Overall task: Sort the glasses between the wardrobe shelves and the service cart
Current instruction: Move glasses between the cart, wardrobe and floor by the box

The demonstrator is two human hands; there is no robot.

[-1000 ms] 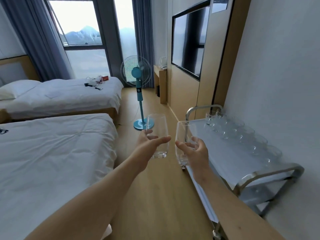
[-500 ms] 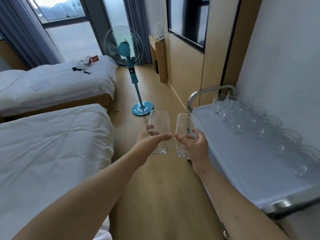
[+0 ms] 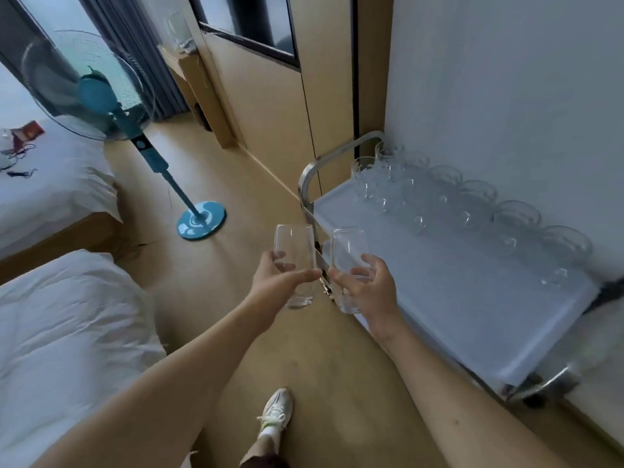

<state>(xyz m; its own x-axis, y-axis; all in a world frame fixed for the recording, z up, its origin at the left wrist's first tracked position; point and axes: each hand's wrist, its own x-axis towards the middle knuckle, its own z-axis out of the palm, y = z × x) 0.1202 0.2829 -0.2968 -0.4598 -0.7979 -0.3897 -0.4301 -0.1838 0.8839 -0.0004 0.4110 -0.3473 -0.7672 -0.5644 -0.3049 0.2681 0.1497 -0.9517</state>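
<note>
Glasses are the things to sort here, and two tall ones are up in the air in the middle of the frame.

At the far left, two beds with white sheets sit one behind the other. The near bed (image 3: 67, 332) fills the lower left. The far bed (image 3: 50, 184) has small things on it, too small to tell. A blue fan (image 3: 101, 92) stands on the wood floor (image 3: 219, 332) near the far bed, at the upper left.

Next comes the left hand (image 3: 273, 285), in the middle of the frame. Its fingers (image 3: 278, 255) and thumb curl round the left glass (image 3: 293, 258) and hold it by its lower half. The glass stands up straight and looks empty.

Just beside it is the right hand (image 3: 368, 292). Its fingers (image 3: 369, 261) are spread a little and wrap round the right glass (image 3: 347, 261), also low down. This glass is upright too. The two glasses are close but not touching. The right glass is over the near edge of the service cart (image 3: 472, 298).

The cart stands at the right side of the frame, against a white wall (image 3: 506, 96). Its top is pale and flat, with a shiny metal frame. A row of stemmed glasses (image 3: 472, 211) stands along the back of the cart, by the wall.

A white shoe (image 3: 275, 413) is on the floor at the bottom middle.
</note>
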